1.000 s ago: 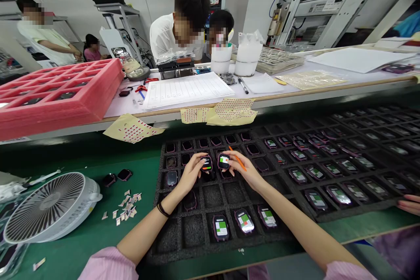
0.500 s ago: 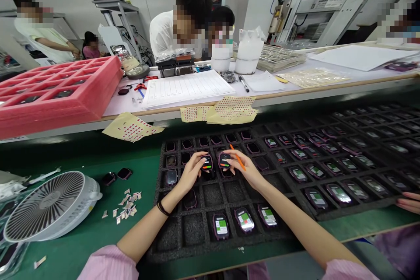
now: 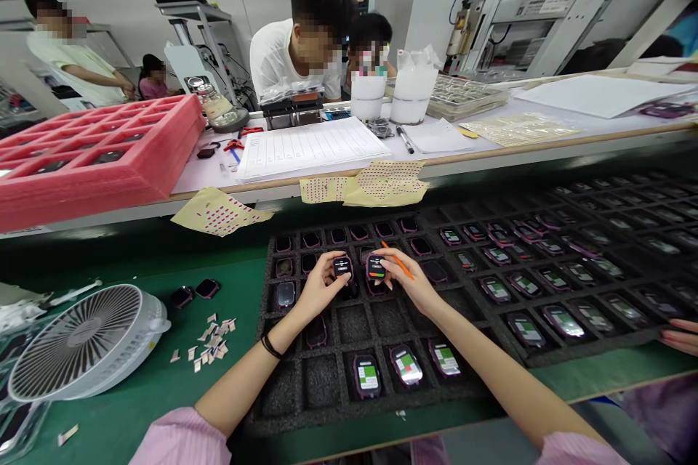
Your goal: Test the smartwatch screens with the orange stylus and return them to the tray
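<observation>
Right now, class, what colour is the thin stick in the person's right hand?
Orange; the thin stick shows best in the head view.

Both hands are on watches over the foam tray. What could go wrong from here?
The orange stick in the right hand sits close to the right watch, so it might scratch the screen. The left watch, held by the left hand, could slip and knock others in the foam tray.

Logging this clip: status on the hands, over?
Left hand on a smartwatch; right hand on a second smartwatch, orange stick too. Black foam tray beneath. Nothing blocking.
</observation>
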Available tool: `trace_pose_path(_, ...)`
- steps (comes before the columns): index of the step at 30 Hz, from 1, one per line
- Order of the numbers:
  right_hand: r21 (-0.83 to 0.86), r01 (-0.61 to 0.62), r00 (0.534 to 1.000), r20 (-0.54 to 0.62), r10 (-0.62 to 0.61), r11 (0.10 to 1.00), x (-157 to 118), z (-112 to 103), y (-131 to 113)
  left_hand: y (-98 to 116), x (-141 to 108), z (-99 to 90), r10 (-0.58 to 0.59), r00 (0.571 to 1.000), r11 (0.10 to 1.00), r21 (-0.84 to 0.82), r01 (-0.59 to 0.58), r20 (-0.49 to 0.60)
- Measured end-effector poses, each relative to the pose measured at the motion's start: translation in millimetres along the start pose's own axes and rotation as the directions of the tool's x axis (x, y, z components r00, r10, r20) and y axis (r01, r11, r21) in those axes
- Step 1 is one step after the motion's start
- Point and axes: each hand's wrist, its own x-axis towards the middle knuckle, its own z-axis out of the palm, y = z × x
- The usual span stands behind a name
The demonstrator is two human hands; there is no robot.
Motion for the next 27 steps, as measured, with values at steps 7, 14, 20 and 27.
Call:
trace_pose_path(7, 0.001, 0.0, 1.0, 0.005, 0.0, 1.0, 0.2, 0.0, 0.8, 5.6, -0.4, 0.4, -0.017, 1.0, 0.999, -0.047, 0.017, -0.009)
trace_pose_path(14, 0.004, -0.004, 1.0, 0.005, 0.004, 1.0, 0.3, 0.0, 0.0, 8.3, -1.2, -0.4, -0.031, 0.999, 0.999, -0.031, 0.031, -0.021)
trace_pose_path(20, 0.0, -0.005, 1.0, 0.014, 0.005, 1.0, 0.3, 0.0, 0.8, 6.4, -0.3, -1.1, -0.025, 0.999, 0.999, -0.032, 0.024, -0.022)
trace_pose_path(27, -0.01, -0.013, 0.995, 0.1, 0.014, 1.0, 2.7, -0.4, 7.8, 5.1, 0.4, -2.0, -0.027, 0.999, 0.999, -0.032, 0.026, -0.032)
